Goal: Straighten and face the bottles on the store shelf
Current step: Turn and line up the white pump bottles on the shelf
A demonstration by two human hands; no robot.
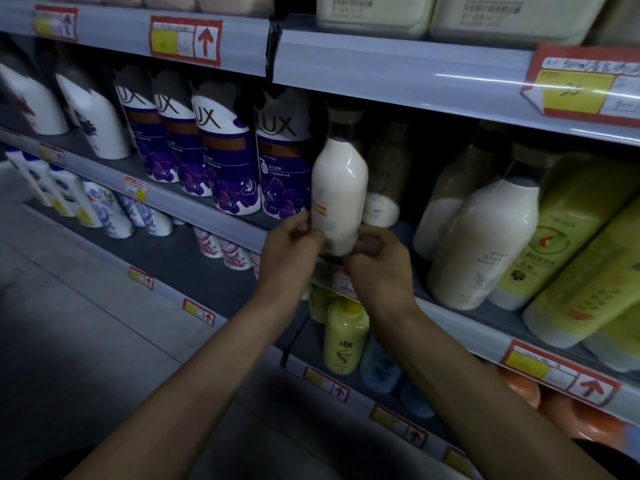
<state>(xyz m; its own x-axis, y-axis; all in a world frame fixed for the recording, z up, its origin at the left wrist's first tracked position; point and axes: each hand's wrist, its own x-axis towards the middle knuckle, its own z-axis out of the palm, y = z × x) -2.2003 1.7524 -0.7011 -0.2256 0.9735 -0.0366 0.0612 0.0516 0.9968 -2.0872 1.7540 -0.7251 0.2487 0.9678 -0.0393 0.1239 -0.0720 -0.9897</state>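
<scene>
Rising just above both hands at the front edge of the grey metal shelf (214,216), a cream-white plastic bottle with a dark cap (341,188) is gripped at its base. The left hand (294,244) is curled round its left side and the right hand (375,261) round its right. Purple-and-white LUX bottles (228,161) are ranged just left of the left hand.

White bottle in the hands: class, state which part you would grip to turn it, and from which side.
Grip the white bottle low on its round body, from the aisle side, as the left hand and right hand do. Its dark cap sits close under the upper shelf and a purple bottle crowds its left, so top and sides likely give little room.
</scene>
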